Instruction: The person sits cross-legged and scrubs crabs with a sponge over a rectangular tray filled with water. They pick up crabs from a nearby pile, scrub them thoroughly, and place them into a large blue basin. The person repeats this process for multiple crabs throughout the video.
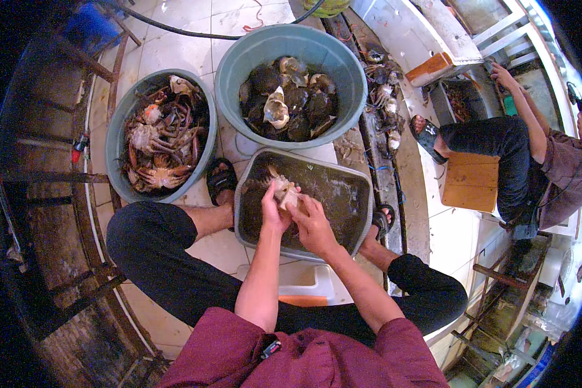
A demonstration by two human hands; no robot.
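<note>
Over a grey plastic basin (337, 213) of murky water, my left hand (275, 208) holds a pale piece of crab body (285, 188) between thumb and fingers. My right hand (315, 223) touches the near side of the same piece with its fingertips; whether it also grips it is hard to tell. Beyond the basin stands a round green tub (228, 87) with dark crab top shells (298, 99), one turned pale side up. Another round tub (114, 145) at the left holds whole crabs or crab parts with legs (161, 136).
Crabs (385, 94) lie along a dark floor channel right of the tubs. Further right a person (557, 165) sits beside a grey bin (460, 102). A black hose (174, 31) crosses the tiles behind the tubs. A wooden rack (77, 203) stands at the left.
</note>
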